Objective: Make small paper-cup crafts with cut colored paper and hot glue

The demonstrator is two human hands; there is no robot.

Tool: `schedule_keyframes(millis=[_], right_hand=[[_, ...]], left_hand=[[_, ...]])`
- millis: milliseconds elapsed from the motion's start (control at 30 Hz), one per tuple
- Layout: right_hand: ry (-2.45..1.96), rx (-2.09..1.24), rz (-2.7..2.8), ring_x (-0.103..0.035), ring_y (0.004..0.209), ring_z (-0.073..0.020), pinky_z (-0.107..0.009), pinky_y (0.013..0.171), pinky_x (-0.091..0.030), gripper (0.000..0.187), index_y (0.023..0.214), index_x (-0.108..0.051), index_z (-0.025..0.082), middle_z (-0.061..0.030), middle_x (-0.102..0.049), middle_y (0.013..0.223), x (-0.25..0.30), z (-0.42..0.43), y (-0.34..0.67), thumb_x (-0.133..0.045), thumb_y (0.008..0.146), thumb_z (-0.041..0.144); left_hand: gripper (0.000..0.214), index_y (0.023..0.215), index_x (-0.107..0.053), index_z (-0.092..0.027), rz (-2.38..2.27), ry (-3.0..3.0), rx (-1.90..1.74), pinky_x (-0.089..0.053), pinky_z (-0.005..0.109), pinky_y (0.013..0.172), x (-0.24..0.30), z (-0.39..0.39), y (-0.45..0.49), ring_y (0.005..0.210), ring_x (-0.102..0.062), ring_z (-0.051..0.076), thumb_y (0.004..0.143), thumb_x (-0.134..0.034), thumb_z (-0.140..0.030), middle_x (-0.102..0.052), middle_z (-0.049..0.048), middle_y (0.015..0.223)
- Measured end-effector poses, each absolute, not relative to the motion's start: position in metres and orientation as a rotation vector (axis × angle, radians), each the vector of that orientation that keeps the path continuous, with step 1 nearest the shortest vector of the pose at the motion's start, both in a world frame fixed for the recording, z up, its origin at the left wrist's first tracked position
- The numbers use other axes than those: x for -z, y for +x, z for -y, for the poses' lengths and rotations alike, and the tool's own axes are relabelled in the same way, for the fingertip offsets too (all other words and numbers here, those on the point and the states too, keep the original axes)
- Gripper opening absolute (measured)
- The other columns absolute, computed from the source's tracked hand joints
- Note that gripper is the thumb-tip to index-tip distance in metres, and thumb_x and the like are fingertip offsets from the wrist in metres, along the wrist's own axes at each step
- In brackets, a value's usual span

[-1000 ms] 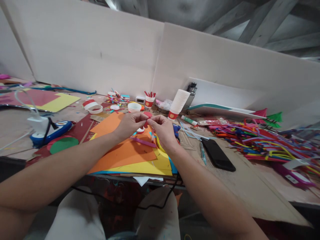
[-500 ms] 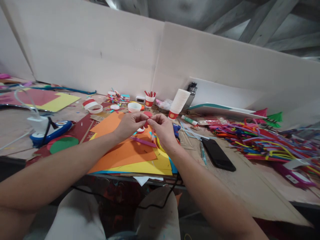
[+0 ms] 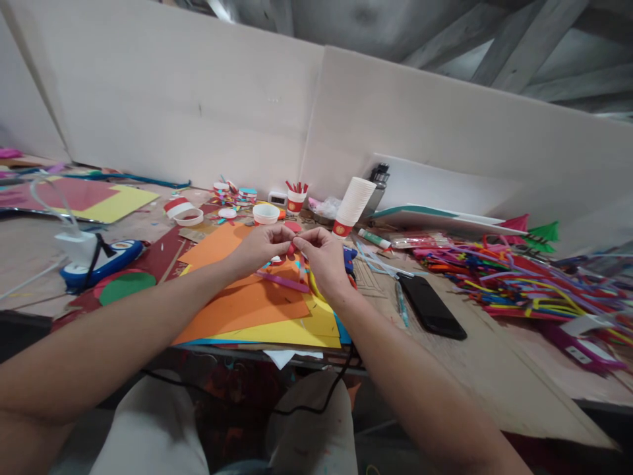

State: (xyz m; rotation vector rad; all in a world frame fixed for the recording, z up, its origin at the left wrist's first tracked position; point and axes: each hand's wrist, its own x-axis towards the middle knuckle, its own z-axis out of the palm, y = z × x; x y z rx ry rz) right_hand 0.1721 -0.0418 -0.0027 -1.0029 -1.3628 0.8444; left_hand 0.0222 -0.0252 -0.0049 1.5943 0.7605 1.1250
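Observation:
My left hand (image 3: 262,247) and my right hand (image 3: 322,262) meet above the sheets of coloured paper, thumbs and forefingers pinched together. Between the fingertips is a small red piece (image 3: 291,251), perhaps paper; the fingers cover most of it. Just below lies a purple strip (image 3: 283,282) on the orange paper (image 3: 247,307), with yellow paper (image 3: 297,331) underneath. Beyond the hands sit a white cup section (image 3: 266,213) and a red-and-white paper cup (image 3: 296,200) holding red strips. Partly behind my right hand is a blue tool (image 3: 349,256).
A stack of paper cups (image 3: 355,204) leans at the back, with a glue stick (image 3: 374,238) beside it. To the right are a black phone (image 3: 432,305), a pen (image 3: 401,303) and piled pipe cleaners (image 3: 524,274). A blue power strip (image 3: 106,262) stands on the left.
The fingers have shifted slightly around the red piece, and it now shows lower and narrower between the fingertips. Both hands stay in almost the same place.

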Motion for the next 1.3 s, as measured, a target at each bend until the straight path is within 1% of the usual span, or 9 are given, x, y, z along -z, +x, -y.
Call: schedule_keyframes(millis=[200,367,400,500,600,700,900,1067,1300], right_hand=[[-0.996,-0.882,1.326,-0.053,0.055,-0.0105,-0.025,0.054,-0.041,0.017,0.066,-0.058,0.019,0.003,-0.06,0.06,-0.002,0.045,0.171,-0.07,0.068,0.031],[-0.943,-1.004,1.268,-0.056,0.053,-0.012,-0.025,0.051,-0.042,0.017,0.07,-0.057,0.02,0.0025,-0.061,0.058,-0.001,0.045,0.169,-0.069,0.07,0.032],[-0.943,-1.008,1.264,-0.056,0.053,-0.0121,-0.025,0.051,-0.042,0.017,0.07,-0.057,0.02,0.0025,-0.061,0.058,-0.001,0.045,0.169,-0.069,0.07,0.032],[-0.956,-0.968,1.265,-0.055,0.054,-0.011,-0.025,0.053,-0.043,0.017,0.068,-0.057,0.02,0.0029,-0.06,0.058,-0.003,0.045,0.169,-0.069,0.068,0.031],[-0.963,-0.941,1.282,-0.051,0.053,-0.0099,-0.025,0.052,-0.04,0.016,0.068,-0.058,0.02,0.004,-0.057,0.058,-0.004,0.046,0.17,-0.069,0.068,0.031],[-0.956,-0.936,1.289,-0.048,0.052,-0.0092,-0.024,0.051,-0.038,0.015,0.068,-0.057,0.02,0.0048,-0.055,0.058,-0.003,0.046,0.171,-0.067,0.069,0.031],[-0.956,-0.94,1.29,-0.042,0.051,-0.0083,-0.024,0.048,-0.033,0.018,0.069,-0.058,0.019,0.005,-0.052,0.06,-0.001,0.043,0.173,-0.068,0.071,0.034],[-1.008,-0.958,1.313,-0.041,0.05,-0.0086,-0.024,0.048,-0.032,0.015,0.07,-0.057,0.019,0.005,-0.051,0.06,-0.001,0.043,0.173,-0.066,0.072,0.031],[-0.987,-1.002,1.349,-0.039,0.051,-0.0085,-0.025,0.051,-0.034,0.016,0.07,-0.057,0.019,0.0057,-0.049,0.059,0.0,0.045,0.172,-0.066,0.071,0.031]], left_hand=[[0.029,0.082,-0.068,-0.012,-0.647,1.359,-1.037,-0.046,0.023,0.061,0.013,0.018,0.02,0.064,-0.061,0.011,0.068,-0.078,-0.035,-0.067,0.0042,0.074],[0.041,0.083,-0.068,-0.012,-0.53,1.276,-1.008,-0.046,0.024,0.062,0.014,0.017,0.022,0.068,-0.063,0.013,0.078,-0.068,-0.053,-0.068,0.0077,0.078],[0.041,0.083,-0.069,-0.012,-0.546,1.304,-1.008,-0.046,0.024,0.063,0.014,0.017,0.022,0.069,-0.062,0.013,0.077,-0.069,-0.053,-0.068,0.0081,0.079],[0.034,0.087,-0.07,-0.012,-0.635,1.429,-1.012,-0.046,0.024,0.065,0.014,0.017,0.02,0.068,-0.061,0.012,0.073,-0.076,-0.043,-0.068,0.0068,0.079],[0.031,0.088,-0.07,-0.013,-0.686,1.453,-1.013,-0.046,0.024,0.064,0.013,0.018,0.019,0.066,-0.061,0.012,0.073,-0.076,-0.04,-0.069,0.006,0.078],[0.029,0.083,-0.069,-0.013,-0.678,1.454,-1.026,-0.045,0.023,0.063,0.012,0.018,0.018,0.065,-0.06,0.011,0.074,-0.074,-0.041,-0.068,0.0049,0.078],[0.026,0.074,-0.066,-0.013,-0.71,1.439,-1.115,-0.043,0.023,0.059,0.009,0.016,0.019,0.057,-0.055,0.009,0.071,-0.076,-0.036,-0.064,0.0015,0.065],[0.024,0.072,-0.065,-0.012,-0.67,1.295,-1.234,-0.042,0.021,0.056,0.003,0.017,0.019,0.055,-0.052,0.006,0.065,-0.08,-0.03,-0.064,0.0008,0.066],[0.027,0.072,-0.062,-0.012,-0.614,1.024,-1.221,-0.043,0.017,0.054,-0.001,0.02,0.019,0.057,-0.053,0.005,0.061,-0.084,-0.023,-0.058,-0.003,0.062]])
